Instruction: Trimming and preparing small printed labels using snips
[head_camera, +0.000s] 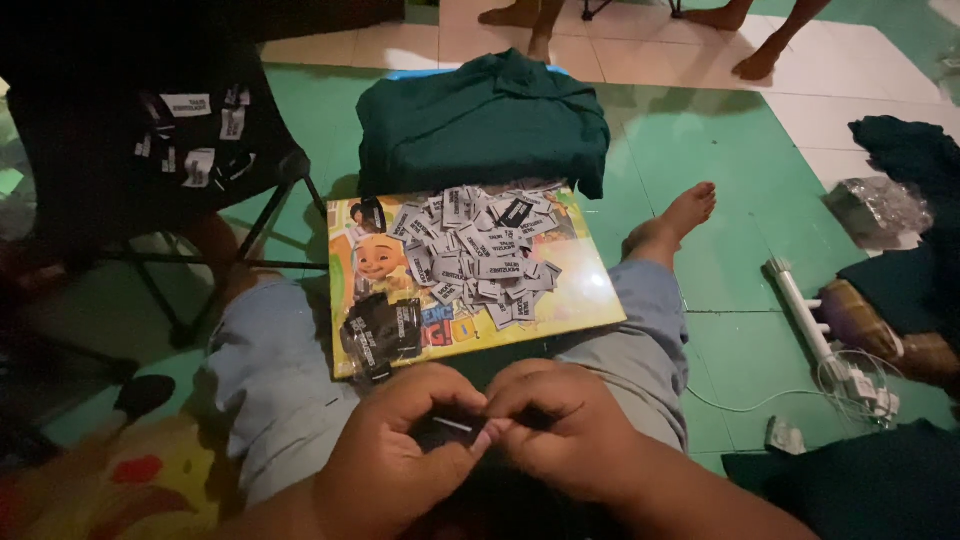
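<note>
My left hand (400, 450) and my right hand (560, 430) meet low in the frame, over my lap. Together they pinch a small dark fabric piece (452, 432) with a thin pale edge between the fingertips. Just beyond them a yellow cartoon-printed board (580, 290) rests on my knees. A heap of several small grey woven labels (478, 255) lies on the board, and a small stack of black labels (382, 330) sits at its near left corner.
A folded dark green garment (480, 120) lies past the board. A black folding chair (150, 140) with loose labels stands at left. A white power strip (805, 320) with cables and dark cloth (910, 150) lie at right. Other people's bare feet (750, 62) stand at the far edge.
</note>
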